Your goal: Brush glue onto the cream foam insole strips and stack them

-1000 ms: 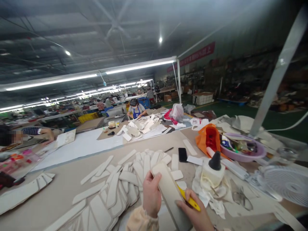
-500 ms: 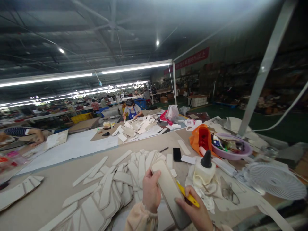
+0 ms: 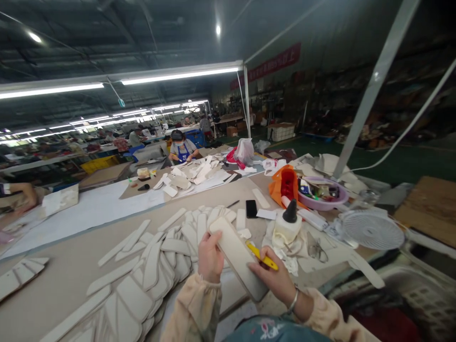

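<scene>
Our left hand (image 3: 211, 259) grips the upper end of a pale panel (image 3: 235, 254), which slants between our fingers; our right hand (image 3: 276, 275) clasps a yellow tool (image 3: 255, 250), the thumb resting on the panel's face. We judge the panel light, fairly stiff and smooth, best held by its long edges. Similar pieces (image 3: 154, 266) lie heaped left of our left fingers.

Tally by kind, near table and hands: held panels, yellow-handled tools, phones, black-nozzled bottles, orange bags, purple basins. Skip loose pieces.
Held panel: 1
Yellow-handled tool: 1, in the right hand
Phone: 1
Black-nozzled bottle: 1
Orange bag: 1
Purple basin: 1
Total: 6
</scene>
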Demonstrator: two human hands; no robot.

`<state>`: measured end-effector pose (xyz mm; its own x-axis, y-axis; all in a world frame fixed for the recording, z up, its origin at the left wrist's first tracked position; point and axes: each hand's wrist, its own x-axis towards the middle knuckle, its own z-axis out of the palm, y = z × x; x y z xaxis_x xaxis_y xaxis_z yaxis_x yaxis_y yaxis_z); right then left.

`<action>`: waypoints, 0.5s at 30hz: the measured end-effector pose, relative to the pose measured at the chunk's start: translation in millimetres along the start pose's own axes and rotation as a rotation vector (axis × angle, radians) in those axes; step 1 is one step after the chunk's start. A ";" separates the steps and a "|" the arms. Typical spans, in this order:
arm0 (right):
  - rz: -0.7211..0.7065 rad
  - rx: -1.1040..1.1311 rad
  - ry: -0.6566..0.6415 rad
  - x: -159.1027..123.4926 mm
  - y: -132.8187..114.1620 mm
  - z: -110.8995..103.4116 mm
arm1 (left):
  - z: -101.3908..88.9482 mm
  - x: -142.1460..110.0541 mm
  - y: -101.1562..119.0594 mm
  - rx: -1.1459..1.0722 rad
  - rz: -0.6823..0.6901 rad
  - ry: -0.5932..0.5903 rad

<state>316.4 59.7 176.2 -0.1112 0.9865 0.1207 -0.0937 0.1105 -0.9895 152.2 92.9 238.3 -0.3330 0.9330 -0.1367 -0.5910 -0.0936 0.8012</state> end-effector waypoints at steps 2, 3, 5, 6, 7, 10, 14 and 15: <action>0.027 0.051 -0.015 -0.6 3.7 -0.5 | -4.5 5.0 2.3 -0.027 0.007 0.030; 0.036 0.069 -0.022 -1.1 5.8 -1.3 | -6.5 7.7 3.9 -0.043 0.014 0.046; 0.043 0.078 -0.034 -2.4 9.6 -3.8 | -10.1 13.4 7.4 -0.072 0.027 0.075; 0.041 0.070 -0.035 -3.0 11.0 -5.2 | -11.7 16.2 8.8 -0.086 0.031 0.090; 0.036 0.053 -0.031 -3.7 11.8 -6.7 | -13.0 18.7 9.8 -0.099 0.033 0.110; 0.014 -0.014 0.001 -4.8 11.8 -10.1 | -17.3 24.5 9.6 -0.138 0.021 0.193; 0.008 0.020 0.033 -4.2 10.9 -10.5 | -24.4 26.1 6.2 -0.167 -0.005 0.258; 0.017 0.062 0.034 -3.8 11.3 -10.3 | -26.3 25.5 5.8 -0.172 0.002 0.262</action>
<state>325.9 58.5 163.7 -0.0795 0.9918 0.0995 -0.1537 0.0865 -0.9843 120.9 107.1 224.2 -0.4987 0.8137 -0.2988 -0.6986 -0.1732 0.6943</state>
